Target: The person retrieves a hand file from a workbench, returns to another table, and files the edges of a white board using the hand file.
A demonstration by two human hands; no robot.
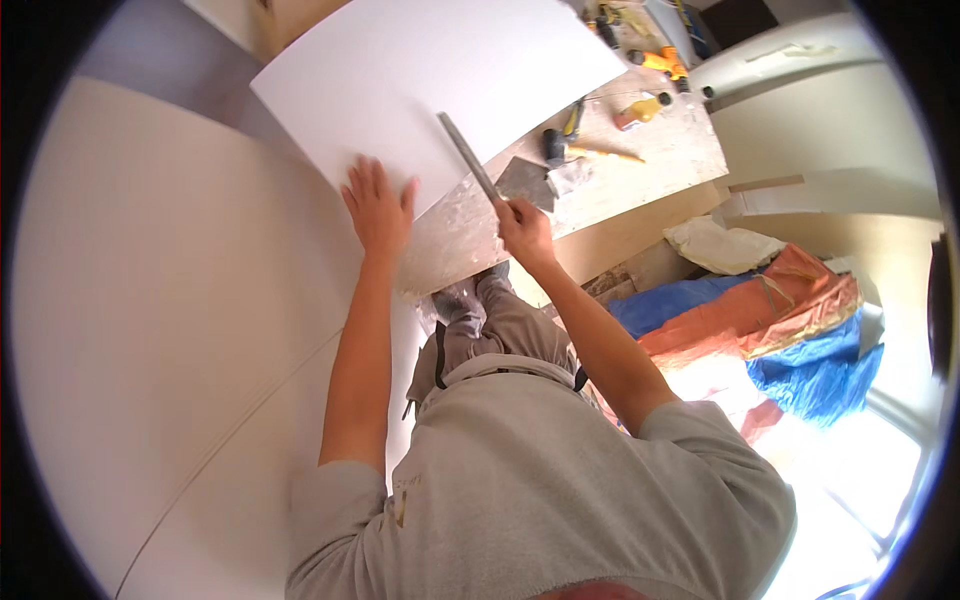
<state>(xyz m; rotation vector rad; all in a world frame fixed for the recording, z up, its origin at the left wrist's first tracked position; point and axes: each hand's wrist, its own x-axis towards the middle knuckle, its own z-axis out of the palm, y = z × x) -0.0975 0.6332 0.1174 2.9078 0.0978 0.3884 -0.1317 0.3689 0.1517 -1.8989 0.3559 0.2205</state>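
Observation:
A large white board (pixel 440 60) lies on the worn workbench (pixel 660 145) at the top of the view. My left hand (pixel 378 210) rests palm down near the board's lower left corner, fingers spread. My right hand (pixel 525 228) grips one end of a long, straight grey metal bar (pixel 465 148), whose far end reaches over the board. Just beyond my right hand are a grey flat plate (pixel 522 180), a crumpled pale scrap (pixel 570 178), a dark-headed mallet (pixel 553 148) and a yellow-and-black tool (pixel 574 120).
A yellow bottle (pixel 643 110) and orange power tool (pixel 660 62) lie on the bench. A large pale panel (pixel 170 300) fills the left side. Orange sacks (pixel 720 310), blue sheeting (pixel 810 370) and a white sack (pixel 720 245) are heaped at lower right, beside pale boards (pixel 830 120).

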